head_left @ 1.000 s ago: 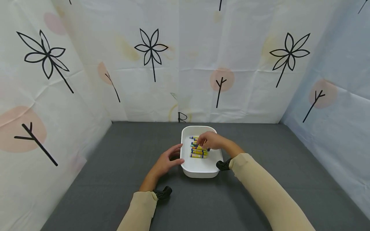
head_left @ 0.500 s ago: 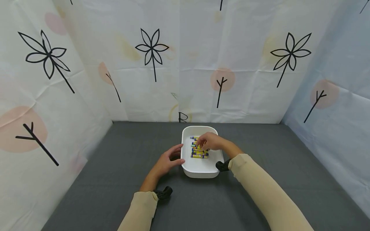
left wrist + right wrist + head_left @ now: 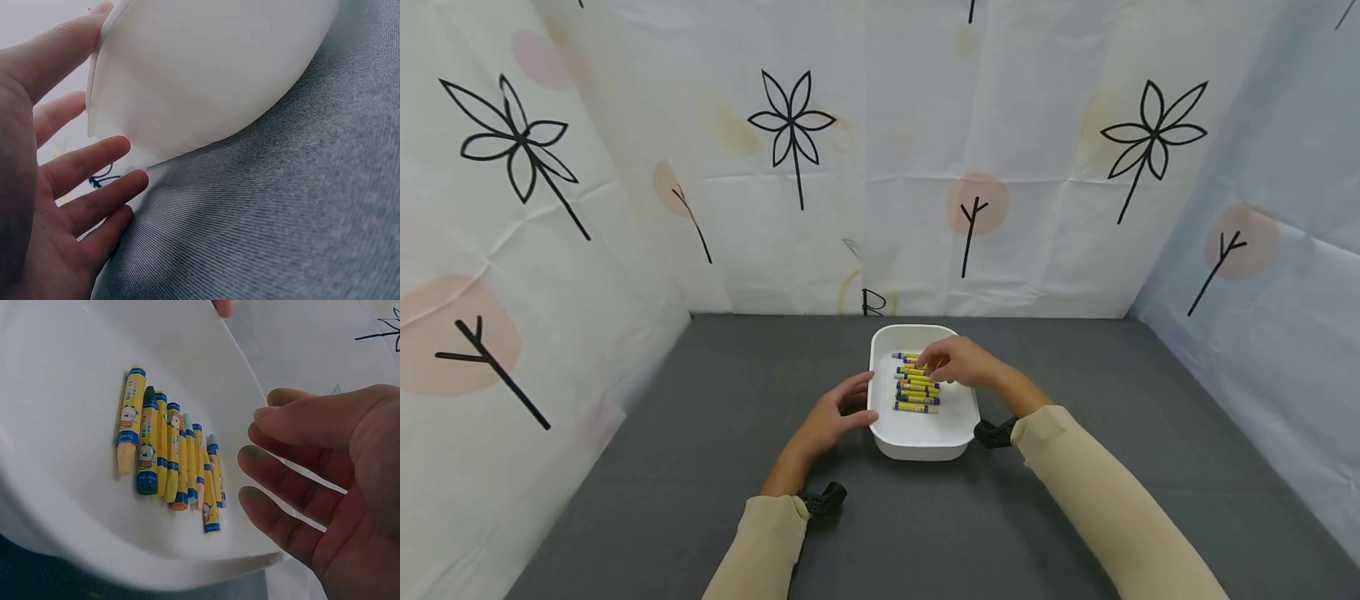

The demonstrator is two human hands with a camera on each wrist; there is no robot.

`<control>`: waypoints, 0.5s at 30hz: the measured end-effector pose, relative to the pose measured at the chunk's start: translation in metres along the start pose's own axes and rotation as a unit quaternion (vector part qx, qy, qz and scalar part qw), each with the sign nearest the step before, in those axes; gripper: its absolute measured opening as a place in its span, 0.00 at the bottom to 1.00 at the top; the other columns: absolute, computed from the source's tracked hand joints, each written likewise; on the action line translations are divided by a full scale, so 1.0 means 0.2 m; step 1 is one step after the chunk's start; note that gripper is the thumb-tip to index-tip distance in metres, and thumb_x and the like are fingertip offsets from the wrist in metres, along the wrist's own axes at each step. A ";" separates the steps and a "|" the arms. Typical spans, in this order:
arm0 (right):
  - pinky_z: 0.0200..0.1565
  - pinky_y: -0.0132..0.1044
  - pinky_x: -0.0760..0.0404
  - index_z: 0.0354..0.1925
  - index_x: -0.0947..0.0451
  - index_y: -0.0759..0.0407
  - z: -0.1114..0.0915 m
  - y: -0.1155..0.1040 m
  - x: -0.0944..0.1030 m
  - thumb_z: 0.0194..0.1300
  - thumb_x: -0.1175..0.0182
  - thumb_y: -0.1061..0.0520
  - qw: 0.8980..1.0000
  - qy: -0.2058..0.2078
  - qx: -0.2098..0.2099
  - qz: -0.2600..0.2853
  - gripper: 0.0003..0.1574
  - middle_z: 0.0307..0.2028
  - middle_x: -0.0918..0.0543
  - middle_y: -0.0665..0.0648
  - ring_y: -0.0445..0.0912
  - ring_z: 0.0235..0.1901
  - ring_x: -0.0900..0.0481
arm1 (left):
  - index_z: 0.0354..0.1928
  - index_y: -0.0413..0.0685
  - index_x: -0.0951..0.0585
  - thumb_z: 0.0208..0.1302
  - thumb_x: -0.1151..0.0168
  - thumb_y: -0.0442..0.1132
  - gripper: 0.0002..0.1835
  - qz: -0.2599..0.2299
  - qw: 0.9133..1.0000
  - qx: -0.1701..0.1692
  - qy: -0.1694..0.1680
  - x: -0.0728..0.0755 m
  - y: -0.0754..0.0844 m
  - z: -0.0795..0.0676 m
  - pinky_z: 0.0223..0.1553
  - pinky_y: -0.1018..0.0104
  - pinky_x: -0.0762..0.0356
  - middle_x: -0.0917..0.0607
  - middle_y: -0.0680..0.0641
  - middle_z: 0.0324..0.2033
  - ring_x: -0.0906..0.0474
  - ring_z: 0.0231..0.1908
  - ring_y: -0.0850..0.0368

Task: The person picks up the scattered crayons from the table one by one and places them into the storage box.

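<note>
Inside a white rectangular tray [image 3: 922,433] lies a row of several crayons [image 3: 916,398] in yellow wrappers with blue bands. In the right wrist view, a cream-tipped crayon [image 3: 130,403] is at one end of the row, beside a dark green crayon [image 3: 148,440]. My left hand [image 3: 829,423] is at the tray's left side, thumb and index finger touching the rim and the other fingers spread loosely. Over the far right part of the row, my right hand [image 3: 966,364] hovers with loosely bent fingers and nothing between them; it covers some crayon ends in the head view.
The tray stands on a grey cloth-covered table [image 3: 760,358]. White fabric walls [image 3: 910,158] printed with flowers and trees close off the back and both sides. A black wrist camera mount [image 3: 996,433] sits close to the tray's right rim.
My right hand has lifted off the crayons, moving slightly up and right, its fingers loosening. The crayon row now looks more even, the nearest one slightly apart. My left hand stays at the rim.
</note>
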State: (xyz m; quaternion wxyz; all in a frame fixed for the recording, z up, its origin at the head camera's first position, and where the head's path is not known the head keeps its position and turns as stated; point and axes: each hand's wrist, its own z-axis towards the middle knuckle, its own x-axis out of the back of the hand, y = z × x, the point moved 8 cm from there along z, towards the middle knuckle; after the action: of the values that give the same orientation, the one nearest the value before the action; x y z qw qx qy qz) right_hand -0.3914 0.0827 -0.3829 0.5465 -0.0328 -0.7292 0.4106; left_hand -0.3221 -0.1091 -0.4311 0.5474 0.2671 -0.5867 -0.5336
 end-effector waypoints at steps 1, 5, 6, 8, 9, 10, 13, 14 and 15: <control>0.36 0.39 0.20 0.50 0.19 0.65 -0.01 0.00 0.01 0.63 0.37 0.68 1.000 0.006 0.003 0.003 0.16 0.37 0.18 0.54 0.47 0.35 0.22 | 0.71 0.46 0.35 0.63 0.33 0.46 0.37 0.005 1.000 -0.006 0.004 0.00 -0.01 0.00 0.56 0.40 0.31 0.28 0.35 0.63 0.29 0.59 0.38; 0.35 0.43 0.20 0.52 0.20 0.64 -0.08 0.01 0.06 0.64 0.38 0.66 0.999 0.037 0.013 0.014 0.17 0.38 0.18 0.56 0.49 0.36 0.21 | 0.69 0.41 0.33 0.62 0.33 0.38 0.34 -0.003 1.000 -0.022 0.013 0.03 0.01 -0.02 0.58 0.39 0.34 0.27 0.33 0.62 0.29 0.58 0.35; 0.35 0.43 0.20 0.52 0.20 0.64 -0.10 0.02 0.07 0.64 0.38 0.66 0.999 0.048 0.013 0.017 0.16 0.38 0.18 0.56 0.50 0.36 0.21 | 0.69 0.39 0.33 0.62 0.33 0.37 0.34 -0.004 1.000 -0.025 0.012 0.03 0.01 -0.02 0.59 0.38 0.36 0.28 0.33 0.62 0.30 0.59 0.33; 0.35 0.42 0.21 0.51 0.20 0.64 -0.14 0.05 0.10 0.64 0.38 0.66 0.997 0.078 0.006 0.022 0.16 0.38 0.19 0.56 0.50 0.36 0.22 | 0.69 0.37 0.33 0.60 0.33 0.32 0.34 -0.015 1.000 -0.018 0.009 0.05 0.01 -0.02 0.62 0.37 0.40 0.28 0.33 0.63 0.32 0.61 0.32; 0.35 0.41 0.21 0.50 0.20 0.63 -0.16 0.07 0.12 0.64 0.38 0.65 0.995 0.095 0.002 0.023 0.15 0.38 0.19 0.56 0.50 0.36 0.22 | 0.69 0.38 0.33 0.60 0.32 0.33 0.35 -0.011 1.000 -0.019 0.007 0.05 -0.01 -0.01 0.62 0.37 0.40 0.28 0.34 0.63 0.32 0.61 0.32; 0.35 0.41 0.22 0.50 0.20 0.63 -0.19 0.08 0.14 0.64 0.37 0.65 0.994 0.112 0.000 0.021 0.15 0.38 0.19 0.56 0.51 0.36 0.22 | 0.69 0.39 0.33 0.60 0.31 0.34 0.35 -0.004 1.000 -0.019 0.005 0.06 -0.03 -0.01 0.62 0.38 0.40 0.29 0.35 0.64 0.33 0.61 0.32; 0.35 0.42 0.22 0.49 0.19 0.64 -0.27 0.13 0.19 0.64 0.37 0.64 0.987 0.159 -0.003 0.021 0.14 0.38 0.19 0.57 0.50 0.37 0.22 | 0.69 0.41 0.32 0.59 0.30 0.37 0.36 0.019 1.000 -0.024 0.008 0.09 -0.08 -0.01 0.61 0.40 0.38 0.27 0.37 0.63 0.31 0.61 0.35; 0.35 0.43 0.22 0.49 0.20 0.64 -0.29 0.14 0.20 0.64 0.36 0.63 0.985 0.172 0.000 0.016 0.14 0.38 0.19 0.57 0.51 0.37 0.22 | 0.69 0.43 0.32 0.58 0.29 0.38 0.36 0.030 0.999 -0.026 0.010 0.11 -0.09 -0.01 0.61 0.41 0.37 0.27 0.39 0.63 0.30 0.61 0.36; 0.36 0.44 0.22 0.49 0.20 0.64 -0.32 0.16 0.21 0.64 0.36 0.63 0.983 0.183 0.003 0.014 0.15 0.38 0.18 0.58 0.52 0.38 0.22 | 0.69 0.45 0.31 0.58 0.28 0.39 0.37 0.040 0.999 -0.029 0.013 0.12 -0.09 -0.02 0.61 0.41 0.36 0.26 0.40 0.62 0.29 0.60 0.38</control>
State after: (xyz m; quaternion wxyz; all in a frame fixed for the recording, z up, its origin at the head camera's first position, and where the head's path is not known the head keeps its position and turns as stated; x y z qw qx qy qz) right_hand -0.3678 0.1604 -0.3667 0.6647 -0.1162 -0.6152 0.4077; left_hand -0.3303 -0.1373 -0.4396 0.5835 0.2347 -0.5737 -0.5247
